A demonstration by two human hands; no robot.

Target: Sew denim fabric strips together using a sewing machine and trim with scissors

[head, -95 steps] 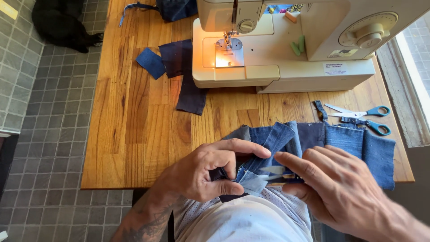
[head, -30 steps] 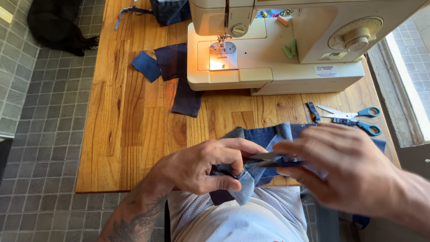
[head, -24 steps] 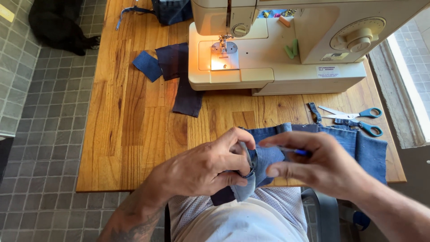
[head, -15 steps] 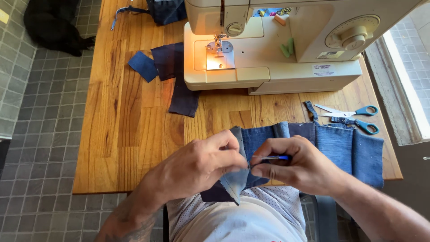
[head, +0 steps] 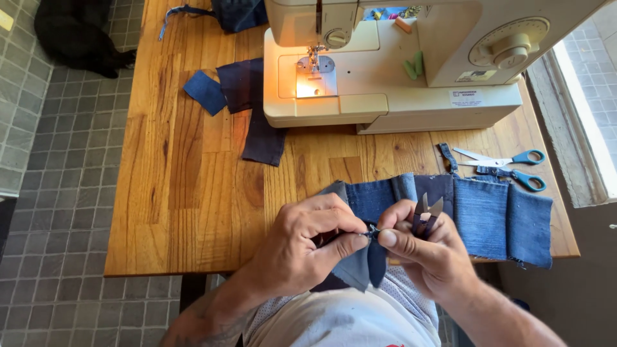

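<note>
Seated sewer at a wooden worktop (head: pixel 193 212), seen from above. The left hand (head: pixel 308 247) is pinching a folded edge of the denim (head: pixel 479 215) between thumb and forefinger, its grip closed tight on the cloth so that the seam is standing up clear of the lap. The right hand (head: pixel 427 254) is meeting it fingertip to fingertip at the same spot, its thumb and forefinger pressing on the fold, while a small pair of snips (head: pixel 425 215) is lying tucked in the palm with the points sticking up and away from the cloth (parked, it seems, to free the fingertips for picking at the seam). The denim is draping over the near edge of the worktop, most of it spread flat to the right, one corner hanging down between the hands.

Behind it, blue-handled scissors (head: pixel 511 168) are lying near the far right edge, well apart from both hands. The sewing machine (head: pixel 392 71) is standing at the back with its lamp lit, and dark scraps (head: pixel 247 106) are lying just beside it on the left.

Compared with half a second earlier: the hands are sitting closer together and lower over the worktop's edge, the right forefinger has closed up to the left thumb, and the snips now show upright above the right knuckles. The scissors, machine and scraps are lying unchanged.
</note>
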